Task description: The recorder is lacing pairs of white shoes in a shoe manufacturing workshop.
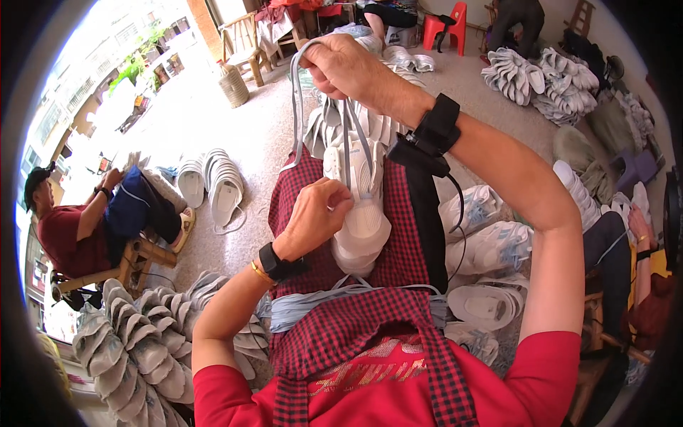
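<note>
A white sneaker [364,220] rests on my lap, on the red-and-black checked apron [405,249]. My right hand [336,67] is raised above and beyond it, closed on a grey shoelace [297,96]. One stretch of lace hangs in a loop to the left of that hand, and other strands run down to the sneaker's eyelets. My left hand [314,217] is beside the left edge of the sneaker, with thumb and fingers pinched together. What is between those fingertips, if anything, is too small to make out. A bundle of pale blue-grey laces [316,311] lies across my waist.
Stacked pale shoe pieces [135,349] are heaped at lower left, with more stacks [222,186] farther off. White sneakers [491,245] stand at my right. A person [78,220] sits at left, another person [644,285] at right. A red chair [446,28] stands far back.
</note>
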Available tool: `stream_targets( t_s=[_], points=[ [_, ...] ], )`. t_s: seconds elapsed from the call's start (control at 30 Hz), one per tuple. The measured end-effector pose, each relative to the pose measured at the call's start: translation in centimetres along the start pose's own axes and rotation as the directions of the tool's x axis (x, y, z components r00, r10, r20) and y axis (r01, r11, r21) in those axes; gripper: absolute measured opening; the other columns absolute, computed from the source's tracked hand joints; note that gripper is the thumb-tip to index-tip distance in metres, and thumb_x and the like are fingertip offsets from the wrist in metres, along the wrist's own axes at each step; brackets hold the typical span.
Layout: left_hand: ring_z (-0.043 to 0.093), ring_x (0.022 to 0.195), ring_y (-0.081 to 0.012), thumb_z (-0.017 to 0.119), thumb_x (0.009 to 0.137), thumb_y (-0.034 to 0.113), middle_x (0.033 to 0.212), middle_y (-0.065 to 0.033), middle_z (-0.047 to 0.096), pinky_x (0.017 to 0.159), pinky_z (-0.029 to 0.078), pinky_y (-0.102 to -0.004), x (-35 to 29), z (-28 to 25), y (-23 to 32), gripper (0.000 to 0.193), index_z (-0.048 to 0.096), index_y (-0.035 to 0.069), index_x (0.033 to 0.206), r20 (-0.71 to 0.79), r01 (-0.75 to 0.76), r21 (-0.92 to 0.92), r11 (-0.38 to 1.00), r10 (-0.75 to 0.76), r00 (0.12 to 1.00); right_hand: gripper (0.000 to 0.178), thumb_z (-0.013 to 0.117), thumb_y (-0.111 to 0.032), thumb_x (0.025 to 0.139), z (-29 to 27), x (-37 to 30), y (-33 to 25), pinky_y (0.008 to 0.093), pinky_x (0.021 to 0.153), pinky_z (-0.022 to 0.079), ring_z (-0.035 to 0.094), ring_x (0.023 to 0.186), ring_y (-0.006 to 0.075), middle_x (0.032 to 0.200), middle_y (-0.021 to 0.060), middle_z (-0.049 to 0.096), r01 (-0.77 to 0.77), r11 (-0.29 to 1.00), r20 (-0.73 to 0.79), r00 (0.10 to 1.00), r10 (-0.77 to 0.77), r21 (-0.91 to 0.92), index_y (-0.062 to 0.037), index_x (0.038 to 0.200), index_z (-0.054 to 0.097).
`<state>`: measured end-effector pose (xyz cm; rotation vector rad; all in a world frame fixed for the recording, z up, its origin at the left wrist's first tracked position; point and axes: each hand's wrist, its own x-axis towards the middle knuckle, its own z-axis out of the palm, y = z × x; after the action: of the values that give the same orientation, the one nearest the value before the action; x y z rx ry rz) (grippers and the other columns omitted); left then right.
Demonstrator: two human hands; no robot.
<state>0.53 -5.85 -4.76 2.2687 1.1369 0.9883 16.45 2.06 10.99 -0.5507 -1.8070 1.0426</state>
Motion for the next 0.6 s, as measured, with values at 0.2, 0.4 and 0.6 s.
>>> stream_targets(
  t_s=[0.2,0.4,0.6],
  points=[
    [0.063,0.073,-0.0251,0.065,0.082,0.004,0.08,-0.0142,0.062,0.067,0.049,-0.0359,0.9,0.1,-0.7,0.01,0.064,-0.004,0.087,0.096,-0.049,0.008,0.999,0.048,0.994,0.03,0.039,-0.023,0.105,-0.1,-0.9,-0.4,0.0226,0.041,0.024,0.031,0.049,0.0027,0.06,-0.0079,0.034,-0.001,1.0,0.01,1.0,0.002,-0.014,-0.0076,0.083,0.052],
    [0.057,0.072,-0.0229,0.067,0.083,0.005,0.08,-0.0107,0.057,0.068,0.047,-0.0349,1.7,-1.7,-2.3,0.013,0.058,-0.002,0.088,0.256,-0.201,-0.051,0.978,0.207,0.944,0.031,0.04,-0.025,0.106,-0.7,-1.2,-0.7,0.0216,0.042,0.023,0.029,0.048,0.0025,0.061,-0.0082,0.033,-0.014,0.999,0.015,1.0,0.013,0.049,-0.0103,0.08,0.048],
    [0.055,0.072,-0.0109,0.086,0.074,0.018,0.08,-0.0018,0.055,0.065,0.048,-0.0278,0.6,-1.2,-1.1,0.041,0.056,0.001,0.097,0.219,0.093,-0.086,0.992,-0.072,0.973,0.033,0.041,-0.025,0.107,-0.3,-0.6,-1.4,0.0218,0.041,0.023,0.029,0.049,0.002,0.061,-0.0078,0.034,-0.007,0.995,-0.026,1.0,0.01,0.095,-0.0095,0.079,0.049]
  ],
)
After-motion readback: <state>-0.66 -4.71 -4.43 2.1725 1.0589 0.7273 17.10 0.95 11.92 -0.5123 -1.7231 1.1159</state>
